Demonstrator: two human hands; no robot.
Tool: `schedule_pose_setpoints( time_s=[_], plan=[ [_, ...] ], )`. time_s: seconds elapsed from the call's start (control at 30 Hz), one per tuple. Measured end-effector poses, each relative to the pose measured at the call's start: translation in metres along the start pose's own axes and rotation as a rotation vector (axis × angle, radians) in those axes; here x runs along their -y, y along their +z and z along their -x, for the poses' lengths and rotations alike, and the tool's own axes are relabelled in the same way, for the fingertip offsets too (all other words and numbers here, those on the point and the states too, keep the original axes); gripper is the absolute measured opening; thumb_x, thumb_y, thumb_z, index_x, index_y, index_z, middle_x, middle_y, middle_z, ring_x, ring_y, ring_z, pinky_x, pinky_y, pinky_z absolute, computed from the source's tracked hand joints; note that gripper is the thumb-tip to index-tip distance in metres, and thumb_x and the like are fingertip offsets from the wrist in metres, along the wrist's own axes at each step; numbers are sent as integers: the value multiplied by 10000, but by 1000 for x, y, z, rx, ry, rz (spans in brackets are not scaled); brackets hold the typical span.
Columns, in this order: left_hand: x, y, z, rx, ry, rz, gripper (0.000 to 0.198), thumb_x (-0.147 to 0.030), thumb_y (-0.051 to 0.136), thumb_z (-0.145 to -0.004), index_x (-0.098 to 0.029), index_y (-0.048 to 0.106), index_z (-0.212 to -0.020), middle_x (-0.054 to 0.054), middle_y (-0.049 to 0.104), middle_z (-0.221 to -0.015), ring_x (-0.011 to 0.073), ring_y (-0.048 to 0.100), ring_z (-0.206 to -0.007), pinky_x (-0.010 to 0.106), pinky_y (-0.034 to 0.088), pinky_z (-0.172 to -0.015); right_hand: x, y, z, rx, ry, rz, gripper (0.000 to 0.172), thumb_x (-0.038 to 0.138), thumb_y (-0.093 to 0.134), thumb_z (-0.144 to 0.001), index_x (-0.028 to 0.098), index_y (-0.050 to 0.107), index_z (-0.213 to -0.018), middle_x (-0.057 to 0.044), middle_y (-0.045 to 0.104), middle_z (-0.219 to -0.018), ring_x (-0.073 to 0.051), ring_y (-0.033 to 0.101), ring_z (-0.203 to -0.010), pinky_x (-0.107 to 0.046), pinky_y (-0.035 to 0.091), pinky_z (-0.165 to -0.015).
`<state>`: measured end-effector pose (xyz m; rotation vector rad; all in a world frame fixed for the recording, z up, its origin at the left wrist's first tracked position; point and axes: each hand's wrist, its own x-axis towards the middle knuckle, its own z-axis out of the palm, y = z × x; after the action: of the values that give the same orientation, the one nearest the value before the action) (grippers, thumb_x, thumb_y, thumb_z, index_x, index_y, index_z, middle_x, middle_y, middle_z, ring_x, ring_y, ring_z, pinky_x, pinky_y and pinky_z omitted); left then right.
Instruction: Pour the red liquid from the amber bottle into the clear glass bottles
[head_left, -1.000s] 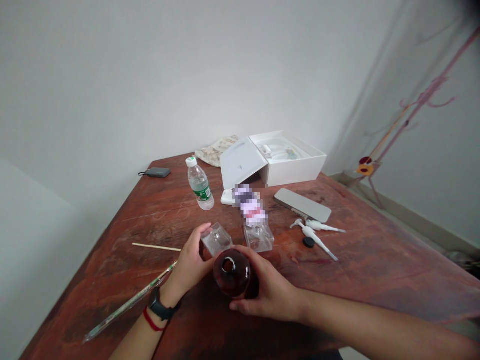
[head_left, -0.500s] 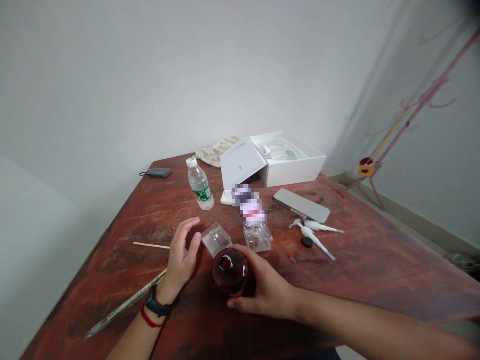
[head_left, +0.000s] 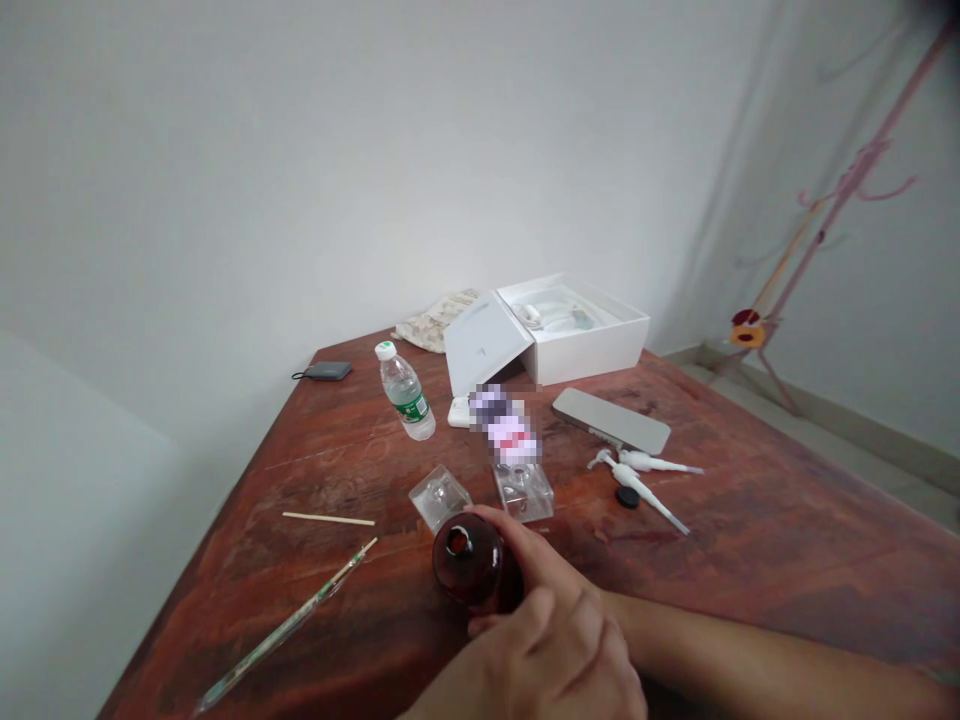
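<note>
A dark brown bottle with an uncapped mouth stands upright near the table's front. My right hand is closed round its right side, fingers behind and thumb in front. Across my right wrist lies my left hand, fingers curled; their tips, and anything under them, are hidden. Just beyond the bottle are two clear plastic pieces, one at left and one at right. Two white pump heads, the nearer pump and the farther pump, lie to the right beside a black cap.
Farther back are a water bottle, an opened white box, a grey flat case and a small dark grey device. At left lie a thin stick and a wrapped stick. A pink stand rises beyond the table.
My left hand has gone from open at the bottle's left to curled over my right wrist. My right hand still holds the brown bottle. The view has shifted slightly.
</note>
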<state>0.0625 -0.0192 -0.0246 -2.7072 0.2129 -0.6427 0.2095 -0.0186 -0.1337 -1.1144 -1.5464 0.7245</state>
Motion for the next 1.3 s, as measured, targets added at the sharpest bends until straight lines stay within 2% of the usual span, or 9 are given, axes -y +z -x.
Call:
schedule_pose_setpoints(
  time_s=[0.1, 0.23, 0.33, 0.5, 0.67, 0.83, 0.9, 1.07, 1.3],
  plan=[
    [13, 11, -11, 145, -38, -26, 169, -298, 693, -1026, -145, 759, -998, 103, 782, -1001, 297, 690, -975, 440, 524, -879, -1, 5, 13, -96, 67, 85, 377, 533, 718, -983, 463, 725, -1353, -106, 798, -1120, -393, 788, -958, -539, 691, -707],
    [13, 24, -16, 174, -97, -38, 209, -322, 700, -1001, -176, 706, -852, 86, 721, -852, 295, 631, -802, 489, 497, -780, 8, 22, 41, -316, 254, 308, 328, 467, 548, -1075, 387, 733, -1334, -162, 758, -914, -320, 700, -663, -442, 527, -432],
    [3, 38, -20, 116, -116, -55, 212, -320, 676, -1000, -176, 676, -845, 71, 674, -815, 276, 592, -745, 447, 449, -677, 28, 43, 44, -542, 320, 614, 276, 382, 507, -1093, 325, 758, -1193, -184, 737, -902, -319, 653, -684, -438, 474, -482],
    [-3, 42, -27, 117, -120, -95, 201, -286, 642, -1033, -160, 647, -876, 41, 650, -814, 244, 586, -742, 405, 403, -657, 69, 74, 5, -947, 500, 1274, 224, 158, 588, -1014, 219, 704, -832, -141, 691, -824, -336, 636, -833, -470, 476, -698],
    [6, 29, -23, 99, -86, -114, 198, -302, 639, -1044, -179, 629, -889, 42, 677, -851, 256, 602, -771, 416, 396, -674, 84, 82, -15, -1021, 418, 1443, 259, 94, 586, -1016, 227, 707, -830, -101, 657, -778, -307, 605, -794, -434, 438, -675],
    [7, 23, -15, 14, -36, -81, 237, -251, 664, -1024, -200, 601, -801, 4, 650, -782, 227, 576, -746, 413, 405, -705, 68, 83, 1, -1104, 269, 1332, 170, 218, 650, -1025, 281, 761, -913, -62, 615, -699, -237, 535, -606, -377, 325, -528],
    [8, 22, -13, 31, -33, -73, 206, -261, 658, -1037, -192, 635, -844, 11, 686, -846, 232, 606, -821, 416, 428, -769, 61, 86, 4, -1118, 231, 1292, 182, 255, 622, -1042, 313, 783, -981, -79, 647, -747, -250, 584, -639, -377, 361, -524],
    [8, 26, -14, 73, -42, -138, 173, -268, 579, -1085, -151, 703, -1054, 51, 740, -1015, 265, 645, -981, 451, 435, -882, 54, 93, 0, -1136, 327, 1349, 101, 150, 702, -970, 204, 764, -1028, -198, 741, -1021, -406, 712, -986, -530, 538, -776],
    [3, 34, -18, 38, -26, -90, 180, -226, 587, -1070, -179, 651, -909, 24, 700, -884, 235, 618, -809, 433, 441, -751, 50, 93, 7, -1125, 357, 1396, 128, 119, 687, -957, 239, 715, -922, -156, 738, -932, -364, 697, -875, -491, 498, -713]
  ],
)
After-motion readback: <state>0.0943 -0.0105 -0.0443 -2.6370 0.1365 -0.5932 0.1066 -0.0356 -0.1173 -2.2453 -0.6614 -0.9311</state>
